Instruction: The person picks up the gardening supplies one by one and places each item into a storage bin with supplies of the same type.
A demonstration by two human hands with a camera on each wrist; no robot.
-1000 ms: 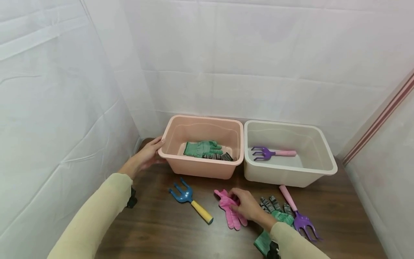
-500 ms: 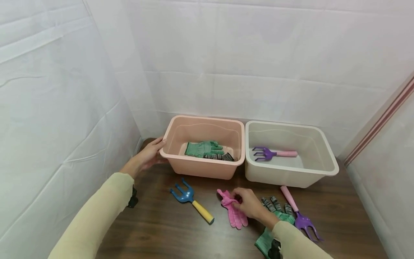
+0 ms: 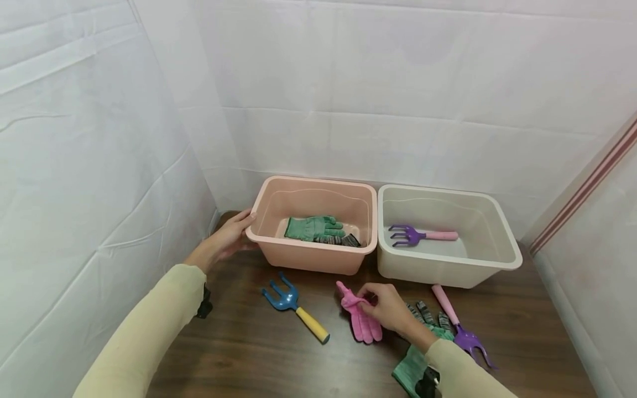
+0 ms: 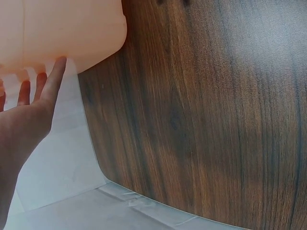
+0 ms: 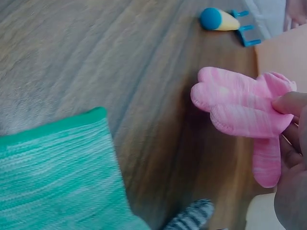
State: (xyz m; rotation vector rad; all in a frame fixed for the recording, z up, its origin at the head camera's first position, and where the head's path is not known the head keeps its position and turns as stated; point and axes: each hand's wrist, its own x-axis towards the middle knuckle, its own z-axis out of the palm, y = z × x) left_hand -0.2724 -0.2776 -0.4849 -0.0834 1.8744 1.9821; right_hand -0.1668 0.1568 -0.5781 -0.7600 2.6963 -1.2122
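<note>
My left hand (image 3: 229, 235) holds the left end of the peach-pink plastic bin (image 3: 308, 258). In the left wrist view its fingers (image 4: 53, 79) lie against the bin's outer wall. A green glove (image 3: 308, 228) with a grey striped part rests inside that bin. My right hand (image 3: 385, 307) pinches a pink glove (image 3: 364, 326) near its cuff, in front of the bins. The glove's fingers hang toward the table in the right wrist view. Beneath the right forearm lies another green glove (image 3: 413, 367) with grey striped fingertips, partly hidden.
A blue hand fork (image 3: 288, 301) with a yellow handle lies left of the pink glove. A purple fork (image 3: 465, 337) with a pink handle lies at the right. The off-white bin (image 3: 438, 271) holds a purple hand rake (image 3: 410, 236). White sheeting (image 3: 398, 110) surrounds the table.
My right hand has gathered the pink glove's cuff between thumb and fingers and raised it a little off the table. My left hand stays at the peach-pink bin.
</note>
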